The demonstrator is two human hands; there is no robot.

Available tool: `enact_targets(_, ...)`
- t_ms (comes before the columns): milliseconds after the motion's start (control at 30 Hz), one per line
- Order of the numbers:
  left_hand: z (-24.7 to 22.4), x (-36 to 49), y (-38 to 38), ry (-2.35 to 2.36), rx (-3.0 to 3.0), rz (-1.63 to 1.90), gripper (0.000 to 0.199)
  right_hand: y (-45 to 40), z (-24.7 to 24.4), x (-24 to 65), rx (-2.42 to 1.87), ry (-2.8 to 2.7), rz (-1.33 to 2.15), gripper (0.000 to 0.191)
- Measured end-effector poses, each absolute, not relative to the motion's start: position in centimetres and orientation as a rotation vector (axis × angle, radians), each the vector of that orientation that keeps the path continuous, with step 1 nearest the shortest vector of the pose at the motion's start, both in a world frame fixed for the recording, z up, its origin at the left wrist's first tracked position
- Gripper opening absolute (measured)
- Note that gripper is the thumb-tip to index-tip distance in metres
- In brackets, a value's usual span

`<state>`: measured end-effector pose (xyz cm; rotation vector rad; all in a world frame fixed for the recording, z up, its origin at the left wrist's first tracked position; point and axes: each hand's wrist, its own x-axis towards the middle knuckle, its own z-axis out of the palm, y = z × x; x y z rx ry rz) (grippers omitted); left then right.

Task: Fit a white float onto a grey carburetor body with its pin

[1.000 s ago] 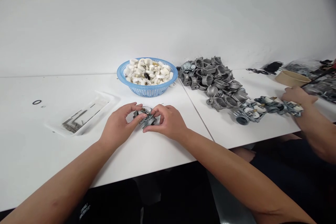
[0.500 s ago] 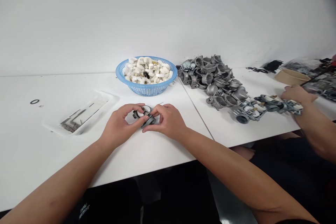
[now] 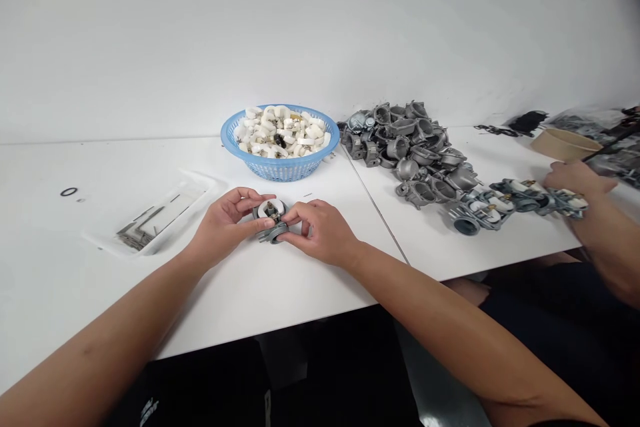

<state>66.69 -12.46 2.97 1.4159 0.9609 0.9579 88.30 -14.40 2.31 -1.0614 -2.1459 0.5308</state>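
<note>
Left hand [image 3: 223, 227] and right hand [image 3: 320, 233] are closing together on a grey metal casting [image 3: 271, 220], fingertips pinching it from both sides. It is sitting on the white table [image 3: 75, 267], just in front of the blue basket [image 3: 280, 167]. Right of the basket, a pile of castings [image 3: 410, 147] is lying; left of it, a clear tray [image 3: 160, 213].

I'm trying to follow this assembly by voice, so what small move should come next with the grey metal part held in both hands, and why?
Probably a small press to seat the white piece. The left hand and right hand pinch the grey cast-metal part from both sides just above the white table, and a white piece with a brass tip sits on top, apparently not fully pushed down. How deep it sits is too small to tell.
</note>
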Motion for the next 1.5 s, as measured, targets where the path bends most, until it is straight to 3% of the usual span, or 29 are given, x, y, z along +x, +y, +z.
enact_targets(467,1.8,65.9,-11.7,0.954,1.504,1.000,0.041,-14.4,1.9,88.6,-0.999,-2.177,0.495,0.022)
enact_targets(1200,1.8,65.8,-11.7,0.932,1.444,0.966,0.037,-15.2,0.5,86.9,-0.993,-2.178,-0.125,0.015)
enact_targets(1300,2.0,65.7,-11.8,0.964,1.525,0.956,0.037,-15.3,0.7,86.9,-1.008,-2.176,-0.089,0.015)
enact_targets(1500,3.1,65.8,-12.2,1.041,1.710,0.955,0.038,-14.8,2.8,88.7,-0.889,-2.162,0.195,0.036)
